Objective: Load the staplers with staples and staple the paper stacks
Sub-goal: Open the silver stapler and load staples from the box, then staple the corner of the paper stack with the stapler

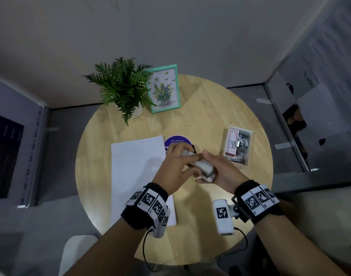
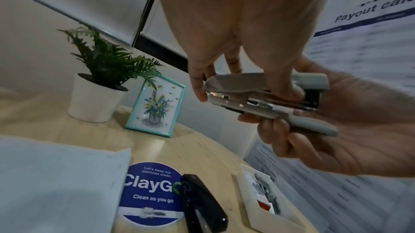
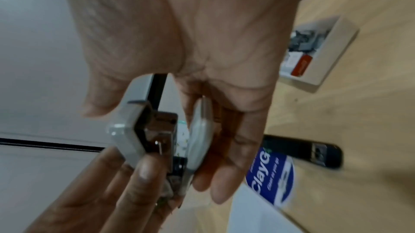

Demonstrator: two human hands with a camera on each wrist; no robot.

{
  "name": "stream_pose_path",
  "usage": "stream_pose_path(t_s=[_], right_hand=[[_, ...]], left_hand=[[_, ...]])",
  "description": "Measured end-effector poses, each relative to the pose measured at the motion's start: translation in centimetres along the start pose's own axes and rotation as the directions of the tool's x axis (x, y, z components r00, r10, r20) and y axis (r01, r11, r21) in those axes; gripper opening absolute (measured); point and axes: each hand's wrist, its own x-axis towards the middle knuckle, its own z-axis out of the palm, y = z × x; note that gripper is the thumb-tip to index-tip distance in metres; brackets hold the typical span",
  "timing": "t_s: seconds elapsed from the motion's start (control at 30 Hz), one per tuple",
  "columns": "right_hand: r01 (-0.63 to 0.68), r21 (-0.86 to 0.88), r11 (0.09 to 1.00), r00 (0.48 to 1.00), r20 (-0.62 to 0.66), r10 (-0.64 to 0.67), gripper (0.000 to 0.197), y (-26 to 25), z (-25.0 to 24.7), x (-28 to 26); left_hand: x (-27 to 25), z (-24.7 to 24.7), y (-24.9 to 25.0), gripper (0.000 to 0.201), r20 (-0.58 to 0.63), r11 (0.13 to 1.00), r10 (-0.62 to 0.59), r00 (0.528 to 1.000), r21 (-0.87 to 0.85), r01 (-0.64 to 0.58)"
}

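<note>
Both hands hold a grey stapler (image 1: 204,166) in the air over the middle of the round table. My left hand (image 1: 182,156) grips its top cover (image 2: 238,81) between thumb and fingers. My right hand (image 1: 210,170) wraps round the rear and base (image 2: 314,125), with its fingers (image 3: 224,183) curled under. In the right wrist view the stapler's rear end (image 3: 134,130) faces the camera. A black stapler (image 2: 202,205) lies on the table below the hands. The white paper stack (image 1: 136,172) lies to the left. A tray of staple strips (image 1: 238,146) sits to the right.
A potted plant (image 1: 122,90) and a teal picture frame (image 1: 164,88) stand at the table's far side. A round blue sticker (image 2: 152,194) is on the wooden tabletop (image 1: 210,108) beside the paper. Grey partition walls surround the table.
</note>
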Motion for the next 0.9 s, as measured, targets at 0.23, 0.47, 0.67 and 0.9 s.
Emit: stream_pose_path(t_s=[0.23,0.47,0.67,0.9], right_hand=[[-0.175,0.059,0.983,0.984,0.047,0.172,0.037,3.9,2.1,1.9],[-0.228,0.103,0.968,0.945,-0.216,0.246,0.025,7.8,5.3,5.3],[-0.335,-0.064,0.940,0.890,-0.347,0.294,0.015,11.7,7.4,8.5],[-0.304,-0.061,0.951,0.862,-0.443,0.247,0.040,12.2,7.7,9.6]], left_hand=[[-0.6,-3.5,-5.1,0.065,0.167,0.972,-0.136,0.976,-0.168,0.164],[4.5,-5.2,-15.5,0.060,0.219,0.802,-0.546,0.809,0.418,0.427],[6.6,-3.9,-18.0,0.079,0.258,0.642,-0.644,0.720,0.694,0.326],[6.7,-4.6,-19.5,0.046,0.183,0.718,-0.522,0.833,0.622,0.313]])
